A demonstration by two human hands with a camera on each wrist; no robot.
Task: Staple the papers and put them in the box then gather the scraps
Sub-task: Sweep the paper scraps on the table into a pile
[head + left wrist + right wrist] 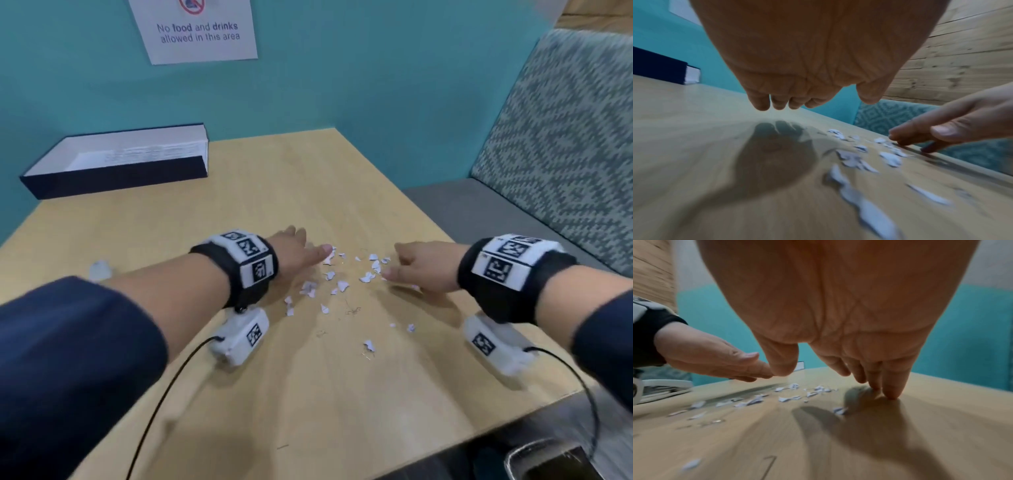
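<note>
Several small white paper scraps (342, 284) (890, 157) (787, 398) lie strewn on the wooden table (274, 394) between my hands. My left hand (308, 246) (777, 100) (725, 363) hovers just left of them, fingers straight, holding nothing. My right hand (397, 267) (869, 378) (941, 133) is at their right side, straight fingertips touching the tabletop. The dark blue box (113, 178) (657, 65) stands at the far left with printed papers (154, 152) inside. A blurred white stapler (101, 269) (663, 387) sits behind my left forearm.
A bent loose staple (768, 465) lies near my right wrist. A patterned upholstered bench (565, 154) runs along the table's right edge. The teal wall (342, 85) backs the table and carries a sign (195, 31). Black cables trail from both wrist cameras.
</note>
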